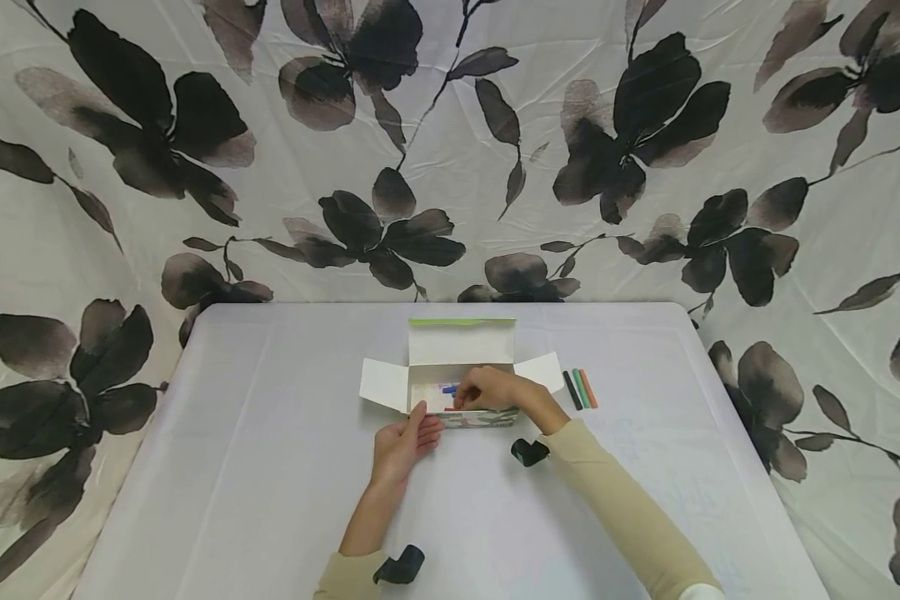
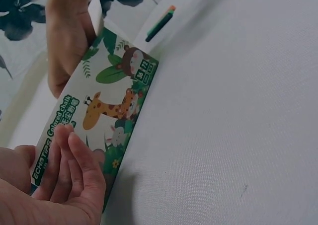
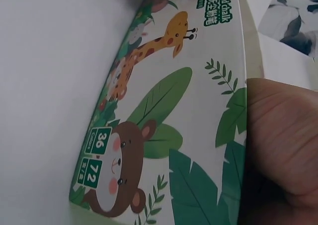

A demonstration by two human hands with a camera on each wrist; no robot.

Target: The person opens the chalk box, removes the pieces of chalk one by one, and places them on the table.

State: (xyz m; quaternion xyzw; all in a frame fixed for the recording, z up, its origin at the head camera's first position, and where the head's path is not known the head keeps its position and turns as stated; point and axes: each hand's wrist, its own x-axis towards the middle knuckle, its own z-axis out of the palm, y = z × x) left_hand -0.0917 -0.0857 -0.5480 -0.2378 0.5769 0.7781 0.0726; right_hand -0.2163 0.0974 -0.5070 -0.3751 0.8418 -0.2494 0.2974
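Three chalk sticks, black, green and orange, lie side by side on the white table, just beside the right flap of an opened colored chalk box. The box sits toward the table's far edge, its lid raised at the back and its left flap folded outward. The left hand holds the box by its near wall at the left end, fingers extended along the animal-printed face, thumb at the upper edge. The right hand reaches into the box with fingers bent downward; whether they pinch a stick I cannot tell. Inside, a blue stick shows near those fingers.
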